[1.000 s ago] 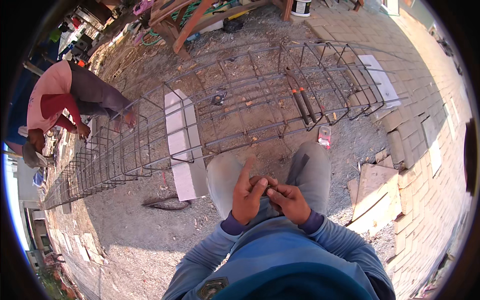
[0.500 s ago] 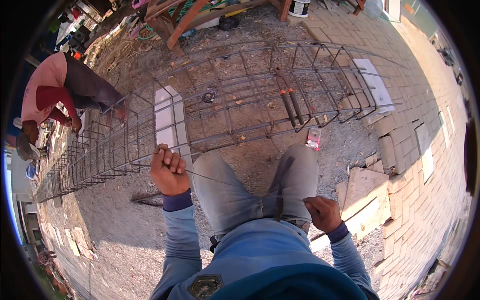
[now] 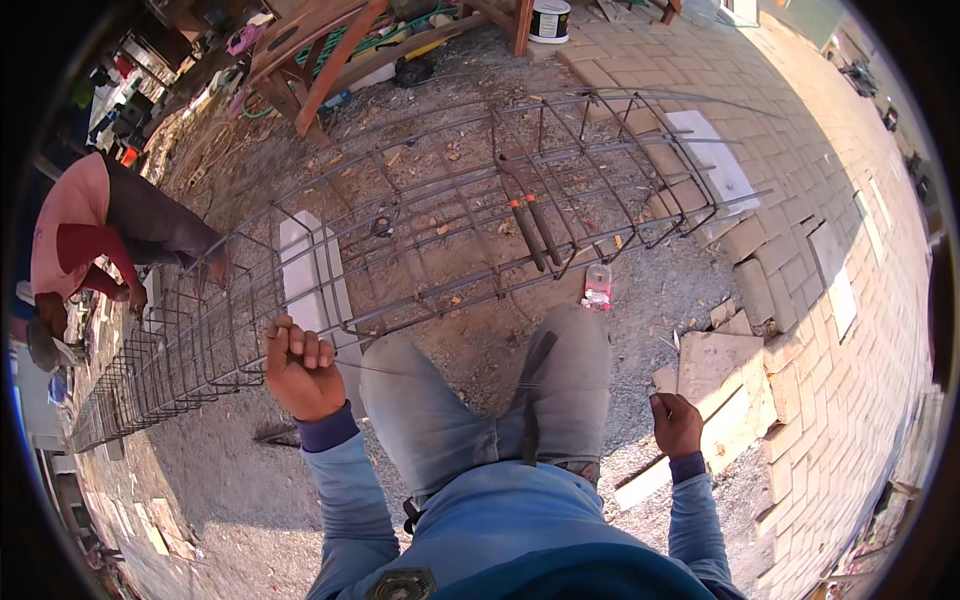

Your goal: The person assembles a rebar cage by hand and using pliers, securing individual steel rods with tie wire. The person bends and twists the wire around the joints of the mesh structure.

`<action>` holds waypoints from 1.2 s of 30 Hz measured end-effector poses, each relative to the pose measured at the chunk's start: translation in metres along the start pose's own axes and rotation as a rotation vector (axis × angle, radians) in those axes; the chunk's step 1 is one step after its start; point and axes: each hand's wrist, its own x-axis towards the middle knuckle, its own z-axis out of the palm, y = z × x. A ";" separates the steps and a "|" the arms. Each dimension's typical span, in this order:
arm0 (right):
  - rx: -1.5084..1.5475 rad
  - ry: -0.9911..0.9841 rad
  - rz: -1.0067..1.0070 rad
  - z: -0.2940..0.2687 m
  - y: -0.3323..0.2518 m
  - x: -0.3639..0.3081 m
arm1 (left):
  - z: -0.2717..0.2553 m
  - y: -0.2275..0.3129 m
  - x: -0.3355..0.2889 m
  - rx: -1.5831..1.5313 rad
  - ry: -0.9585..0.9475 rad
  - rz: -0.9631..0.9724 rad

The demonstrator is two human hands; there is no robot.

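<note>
A thin wire (image 3: 460, 381) runs across my thighs between my two closed hands. My left hand (image 3: 305, 374) pinches one end beside the near edge of a long rebar cage (image 3: 430, 312). At the right, by my knee and above the gravel, my right hand (image 3: 677, 425) has its fingers closed on the other end. Steel nippers (image 3: 533, 230) with dark handles and orange bands lie on the cage bars in front of me. A white block (image 3: 310, 268) sits under the cage on the left, and another pale block (image 3: 715, 162) is under its right end.
A co-worker (image 3: 85, 225) in a pink and red shirt bends over the cage's far left part. A clear bottle with a red label (image 3: 597, 287) lies near my right knee. Paving bricks (image 3: 800, 200), a broken slab (image 3: 715, 370), a wooden bench (image 3: 315, 60) and a bucket (image 3: 549, 22) surround the gravel.
My hands have moved farther apart, the right one outward to the right, and the wire now stretches more nearly level. The view has shifted, so the cage sits further left.
</note>
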 end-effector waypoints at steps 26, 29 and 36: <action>1.720 -0.941 0.257 -0.027 0.015 -0.009 | -0.050 0.033 0.057 0.075 -0.147 0.025; 1.819 -0.427 0.238 -0.045 0.024 0.010 | -0.021 0.016 0.049 0.133 -0.145 -0.111; -0.405 -0.169 0.046 -0.052 0.058 0.017 | 0.081 -0.055 0.005 0.053 -0.460 -0.601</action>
